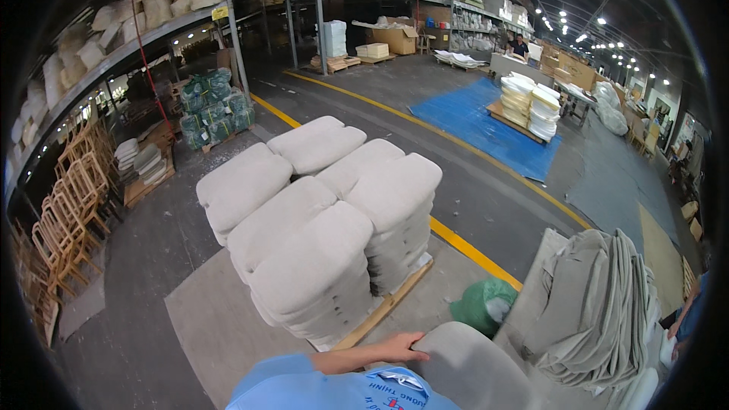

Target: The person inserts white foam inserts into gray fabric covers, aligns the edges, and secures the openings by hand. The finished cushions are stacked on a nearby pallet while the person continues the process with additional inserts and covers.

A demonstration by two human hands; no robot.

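Note:
My left hand (403, 346) reaches across at the bottom of the view, its fingers curled over the near-left edge of a grey seat cushion (472, 370). The cushion is held close to my body, and its lower part runs out of view. My right hand cannot be seen. Just beyond stand several tall stacks of pale seat cushions (311, 254), pressed together on a wooden pallet (391, 302). To the right of the cushion, a pile of grey fabric covers (588, 307) lies in layered folds. Between them sits a green sack (483, 306).
Wooden chair frames (76, 197) and green wrapped bundles (216, 110) stand at left, below a loaded rack (137, 26). A yellow floor line (474, 252) runs behind the pallet. Farther off, cushion stacks (529, 106) stand on a blue sheet (456, 118). Another person's arm (686, 315) shows at right.

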